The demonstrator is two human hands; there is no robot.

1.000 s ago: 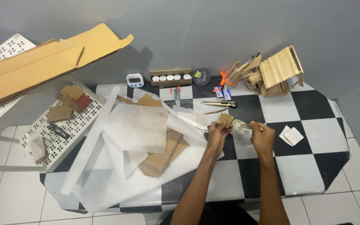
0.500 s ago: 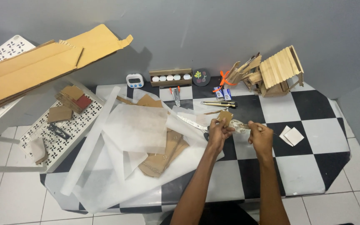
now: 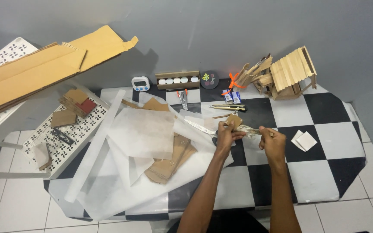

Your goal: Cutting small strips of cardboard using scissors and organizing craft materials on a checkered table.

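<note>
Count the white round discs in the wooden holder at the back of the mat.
5, all in one row in the long wooden holder against the wall, between the small white timer and the dark round disc. More may be hidden behind its front edge.

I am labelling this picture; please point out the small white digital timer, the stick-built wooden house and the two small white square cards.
small white digital timer (image 3: pixel 140 83), head view, screen.
stick-built wooden house (image 3: pixel 291 73), head view, roof.
two small white square cards (image 3: pixel 305 140), head view, top card.

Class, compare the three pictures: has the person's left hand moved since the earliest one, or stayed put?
Yes, slightly. The left hand, pinching a small cardboard piece, has risen a little toward the yellow utility knife; a second ago it sat lower on the checkered mat.
</note>
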